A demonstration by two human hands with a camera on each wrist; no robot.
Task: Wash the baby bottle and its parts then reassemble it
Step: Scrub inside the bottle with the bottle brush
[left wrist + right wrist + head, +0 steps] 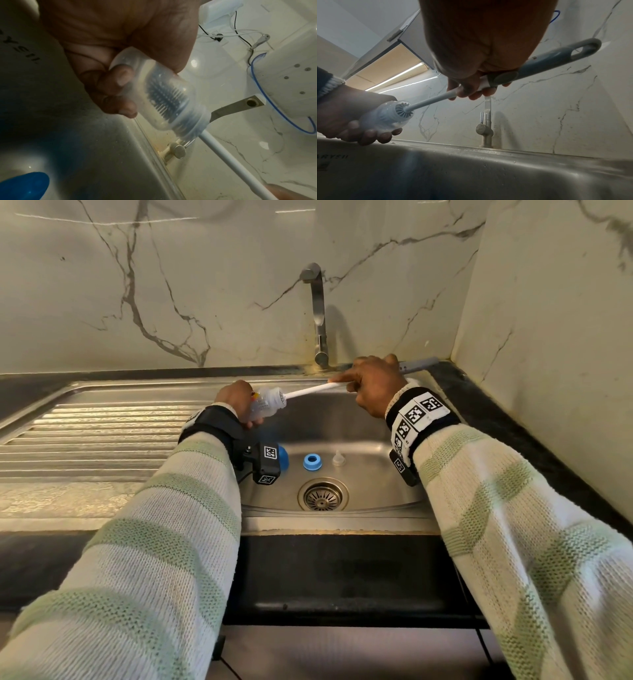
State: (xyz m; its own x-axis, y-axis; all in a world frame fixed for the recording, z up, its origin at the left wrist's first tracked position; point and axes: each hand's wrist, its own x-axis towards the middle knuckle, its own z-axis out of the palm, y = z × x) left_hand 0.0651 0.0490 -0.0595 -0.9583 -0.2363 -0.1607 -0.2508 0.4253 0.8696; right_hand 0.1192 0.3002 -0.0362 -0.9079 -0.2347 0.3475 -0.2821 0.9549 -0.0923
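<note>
Left hand (236,402) gripping clear baby bottle (265,405) over the sink basin (376,467), fingers (109,86) curling round the bottle's lower body, thumb side pressing the opposite wall. Bottle lying tilted, open neck pointing right and slightly up toward the faucet (318,313).

Right hand (373,386) clamping the bottle brush (308,392) where white shaft meets grey-blue handle, fingers wrapping together round it; handle end with hang loop sticking out past the hand in the right wrist view. Brush head sitting inside the bottle, grey bristles (164,97) showing through the clear wall, shaft passing out through the threaded neck.

Lying loose on the basin floor, behind the drain strainer (323,494): blue screw ring (312,462), clear nipple (338,457) standing just right of it, blue cap (283,457) partly hiding behind the left wrist camera. All three apart from one another.

Ribbed draining board (102,436) running off left. Marbled wall (171,285) standing behind.
</note>
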